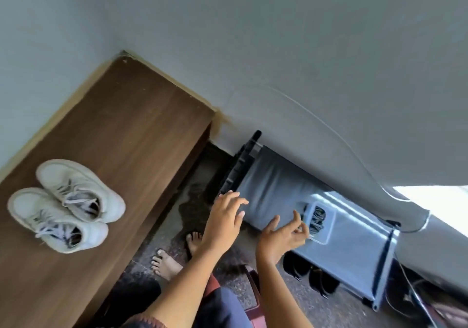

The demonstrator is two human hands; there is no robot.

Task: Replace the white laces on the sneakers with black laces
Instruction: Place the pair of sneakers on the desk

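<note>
Two white sneakers, white laces in, sit side by side on the brown counter, left. Left hand hovers, fingers spread, holding nothing. Right hand: curled fingers pinch a clear packet of dark laces, blurred, on the grey rack; shoes beneath half hidden.

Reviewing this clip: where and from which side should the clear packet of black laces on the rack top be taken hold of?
Best guess: pinch the clear packet of black laces at its near edge, coming from the person's side. It lies flat on the grey fabric rack, that edge faces the right hand, whose curled fingertips are already at it. The left hand hovers open beside it.
</note>
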